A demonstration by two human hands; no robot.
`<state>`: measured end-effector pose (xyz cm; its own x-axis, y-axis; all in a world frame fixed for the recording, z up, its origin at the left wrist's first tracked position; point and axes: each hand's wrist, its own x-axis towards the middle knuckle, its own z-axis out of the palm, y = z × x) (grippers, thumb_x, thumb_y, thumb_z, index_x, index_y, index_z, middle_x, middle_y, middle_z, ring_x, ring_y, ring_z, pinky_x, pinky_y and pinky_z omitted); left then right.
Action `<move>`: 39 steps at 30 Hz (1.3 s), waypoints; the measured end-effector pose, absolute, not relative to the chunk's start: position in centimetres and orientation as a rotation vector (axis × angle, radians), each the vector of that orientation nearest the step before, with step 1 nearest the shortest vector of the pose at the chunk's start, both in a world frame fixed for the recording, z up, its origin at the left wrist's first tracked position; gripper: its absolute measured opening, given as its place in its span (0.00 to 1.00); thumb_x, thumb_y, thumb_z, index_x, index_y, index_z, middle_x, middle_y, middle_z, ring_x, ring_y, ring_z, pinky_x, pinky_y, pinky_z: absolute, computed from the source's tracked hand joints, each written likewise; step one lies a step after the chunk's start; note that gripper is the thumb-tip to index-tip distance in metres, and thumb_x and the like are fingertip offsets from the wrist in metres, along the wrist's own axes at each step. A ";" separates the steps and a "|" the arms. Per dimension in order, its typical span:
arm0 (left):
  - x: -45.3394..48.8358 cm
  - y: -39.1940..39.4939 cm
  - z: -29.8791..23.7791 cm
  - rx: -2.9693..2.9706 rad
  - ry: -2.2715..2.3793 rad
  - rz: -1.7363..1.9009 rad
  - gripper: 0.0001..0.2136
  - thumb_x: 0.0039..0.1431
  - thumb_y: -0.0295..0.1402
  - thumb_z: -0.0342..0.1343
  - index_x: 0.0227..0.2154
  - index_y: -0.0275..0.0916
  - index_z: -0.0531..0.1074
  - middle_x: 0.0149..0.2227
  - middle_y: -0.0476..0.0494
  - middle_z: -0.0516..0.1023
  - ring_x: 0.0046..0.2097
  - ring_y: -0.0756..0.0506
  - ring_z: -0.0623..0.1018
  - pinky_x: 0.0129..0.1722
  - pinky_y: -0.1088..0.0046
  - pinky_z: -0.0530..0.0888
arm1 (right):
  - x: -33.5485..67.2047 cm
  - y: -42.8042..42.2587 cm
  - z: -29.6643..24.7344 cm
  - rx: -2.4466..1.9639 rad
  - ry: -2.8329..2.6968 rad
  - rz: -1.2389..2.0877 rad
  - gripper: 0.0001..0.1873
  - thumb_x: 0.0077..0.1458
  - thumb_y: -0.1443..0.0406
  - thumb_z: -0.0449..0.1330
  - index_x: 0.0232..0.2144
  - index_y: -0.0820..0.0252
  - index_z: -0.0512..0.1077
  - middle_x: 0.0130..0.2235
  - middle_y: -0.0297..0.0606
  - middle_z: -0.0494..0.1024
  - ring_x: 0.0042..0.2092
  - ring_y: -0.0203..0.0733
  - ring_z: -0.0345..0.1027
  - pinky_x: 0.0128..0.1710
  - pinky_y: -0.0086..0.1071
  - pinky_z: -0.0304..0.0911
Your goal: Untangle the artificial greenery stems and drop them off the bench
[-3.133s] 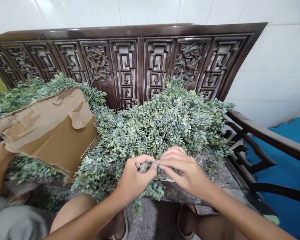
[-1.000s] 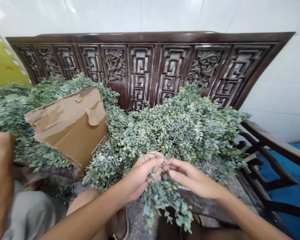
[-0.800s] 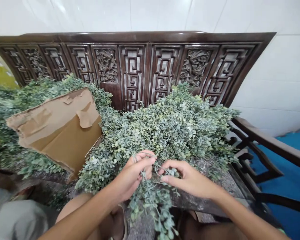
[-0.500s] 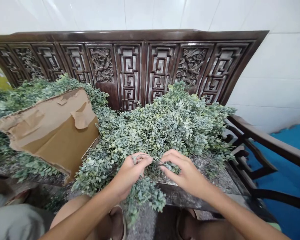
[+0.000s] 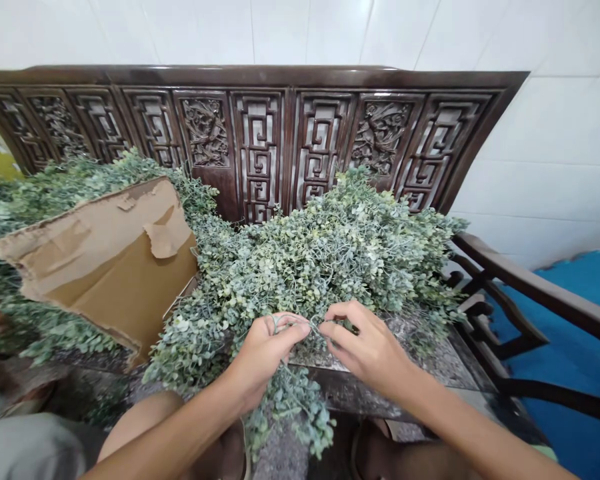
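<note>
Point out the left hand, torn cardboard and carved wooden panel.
left hand [image 5: 265, 357]: head view, back of hand
torn cardboard [image 5: 135, 280]: head view, its middle
carved wooden panel [image 5: 257, 157]: head view, fretwork centre

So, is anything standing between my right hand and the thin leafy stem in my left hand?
Nothing visible does. The right hand is just beside the thin leafy stem that runs out of the left hand, and no other branch seems to cross the small gap.

frosted small-leaved green sprig [image 5: 293, 407], tangled, drooping

Single head-worn view, close up, facing forward and downward
</note>
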<state>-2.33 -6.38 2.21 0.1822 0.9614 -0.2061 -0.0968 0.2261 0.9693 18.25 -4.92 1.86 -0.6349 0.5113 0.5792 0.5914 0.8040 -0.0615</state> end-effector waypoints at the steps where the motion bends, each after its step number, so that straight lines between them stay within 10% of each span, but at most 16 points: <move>1: -2.4 -6.4 2.2 1.053 1.100 0.983 0.13 0.54 0.41 0.63 0.33 0.35 0.77 0.22 0.54 0.65 0.24 0.53 0.59 0.26 0.75 0.58 | 18.2 -5.0 1.9 -0.809 -2.404 -0.204 0.11 0.60 0.74 0.54 0.42 0.59 0.72 0.42 0.45 0.73 0.41 0.46 0.66 0.41 0.40 0.66; 11: -3.0 -6.7 3.1 1.582 1.180 0.991 0.07 0.58 0.34 0.57 0.30 0.37 0.78 0.31 0.47 0.79 0.35 0.47 0.73 0.39 0.72 0.66 | 17.7 -5.4 2.9 -0.821 -2.332 0.223 0.11 0.63 0.64 0.58 0.48 0.58 0.68 0.44 0.44 0.77 0.45 0.47 0.70 0.47 0.43 0.64; 39: -1.9 -7.3 1.3 1.935 1.473 0.669 0.02 0.50 0.29 0.53 0.28 0.40 0.70 0.18 0.55 0.61 0.22 0.51 0.59 0.25 0.73 0.52 | 17.3 -4.8 1.1 -0.771 -2.634 -0.025 0.07 0.62 0.73 0.54 0.34 0.59 0.68 0.31 0.37 0.70 0.33 0.43 0.61 0.34 0.35 0.56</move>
